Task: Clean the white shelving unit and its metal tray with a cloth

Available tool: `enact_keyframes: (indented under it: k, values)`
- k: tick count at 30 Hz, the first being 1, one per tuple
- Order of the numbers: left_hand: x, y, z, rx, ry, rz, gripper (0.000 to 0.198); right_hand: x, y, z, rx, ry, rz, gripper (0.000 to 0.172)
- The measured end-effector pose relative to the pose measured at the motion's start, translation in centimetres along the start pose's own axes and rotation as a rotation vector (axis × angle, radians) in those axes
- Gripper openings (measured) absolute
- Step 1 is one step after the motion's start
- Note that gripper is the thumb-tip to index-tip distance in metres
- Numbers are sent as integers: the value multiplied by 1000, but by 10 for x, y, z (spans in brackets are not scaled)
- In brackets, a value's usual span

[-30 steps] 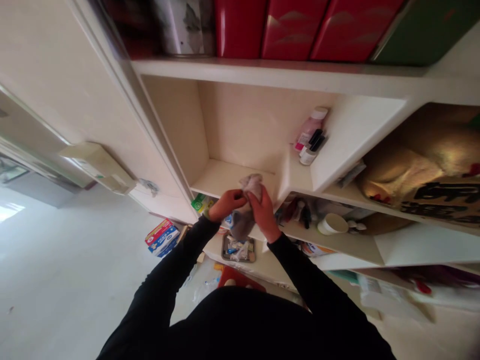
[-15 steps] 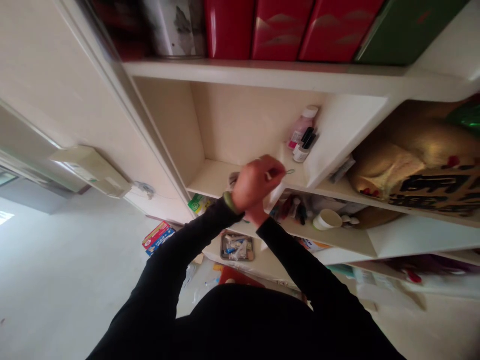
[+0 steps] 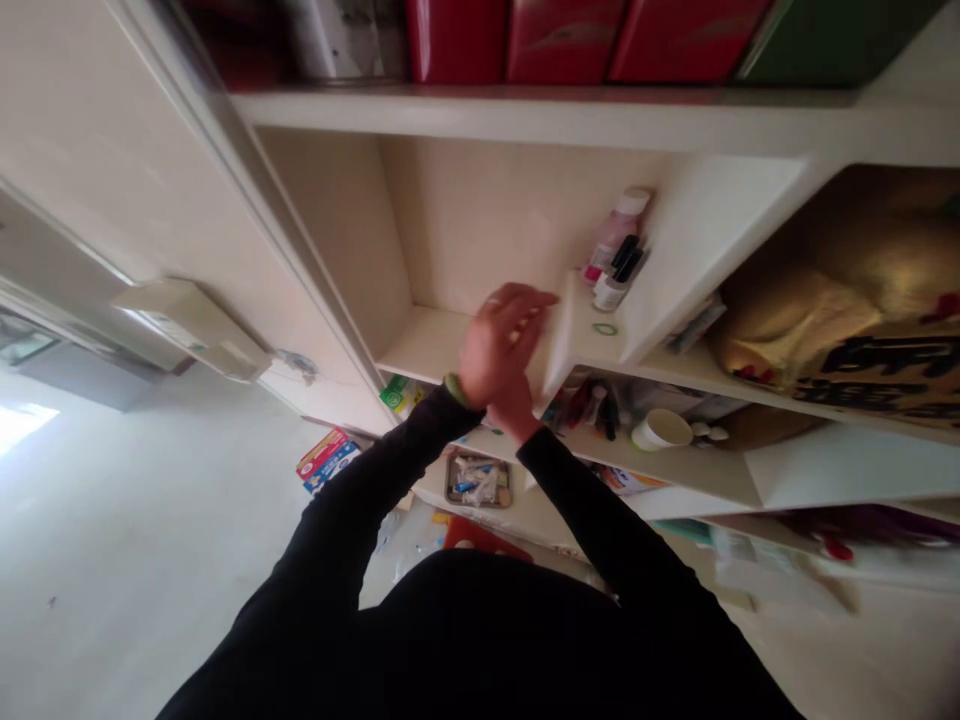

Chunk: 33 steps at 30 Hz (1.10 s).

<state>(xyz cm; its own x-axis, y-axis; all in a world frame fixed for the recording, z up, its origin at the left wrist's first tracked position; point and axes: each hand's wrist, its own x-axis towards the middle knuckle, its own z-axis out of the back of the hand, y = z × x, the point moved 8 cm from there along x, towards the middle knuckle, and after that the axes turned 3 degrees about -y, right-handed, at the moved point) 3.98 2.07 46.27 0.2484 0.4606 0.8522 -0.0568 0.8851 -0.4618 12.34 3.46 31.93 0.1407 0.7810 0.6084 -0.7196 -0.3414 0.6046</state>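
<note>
Head view: you are holding your left hand (image 3: 499,345) up in front of the white shelf unit (image 3: 592,115), its fingers spread and showing nothing between them, with a green bangle (image 3: 454,389) sitting on the wrist. Your right hand (image 3: 516,410) is pressing close behind that left wrist, so the hands are together, but it is mostly hidden and you cannot tell whether it is gripping anything. Black long sleeves are covering both forearms. A small green ring (image 3: 604,328) is showing at 3 o'clock from your hands, just beyond the left fingertips, against a white shelf board; whether it is touching the board is not clear. At 1 o'clock a pink bottle (image 3: 616,235) and a small black-capped bottle (image 3: 611,290) are standing on the shelf. A white cup (image 3: 660,430) is lying on its side at 4 o'clock on the lower shelf. At 6 o'clock a metal tray of tubes (image 3: 477,480) is sitting below, a printed carton (image 3: 327,461) is lying at 8 o'clock, and red boxes (image 3: 562,40) are lining the shelf at 12 o'clock.
</note>
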Motion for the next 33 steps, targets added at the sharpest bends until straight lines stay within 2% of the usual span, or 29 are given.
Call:
enact_keyframes:
  k: [2,4,7,9,12,14,16,17,19,22,24,26,29,31,33]
  values:
    - [-37,24,35,7,-175,120,33,-2,3,5,53,-33,-26,44]
    - [-81,50,53,28,-271,279,41,-6,9,8,206,-84,-86,53]
    - [-140,81,46,14,-226,491,59,-10,21,-5,536,-29,-221,72]
    - [-164,96,41,-1,-230,603,54,-13,31,-22,713,96,-306,86]
    - [-172,119,59,-20,-368,739,40,-19,42,-28,801,230,-347,91]
    - [-160,129,85,8,-491,721,36,-22,45,-8,709,211,-266,81]
    - [-137,129,109,127,-537,603,33,-26,49,25,538,113,-99,63]
    - [-124,127,113,227,-486,540,32,-30,53,44,447,49,8,52]
    - [-99,125,102,452,-222,448,34,-43,59,77,306,-78,216,32]
    - [-87,130,60,688,276,365,50,-63,55,110,207,-206,382,23]
    - [-85,135,36,724,471,313,64,-72,44,119,150,-248,406,24]
    - [-80,140,14,697,591,253,67,-76,34,120,85,-275,420,22]
    - [-73,139,-21,632,698,162,59,-78,25,117,46,-339,452,20]
    - [-76,125,-42,587,725,98,55,-78,23,116,88,-404,458,19]
    - [-86,101,-56,514,734,17,51,-78,22,117,154,-455,450,21]
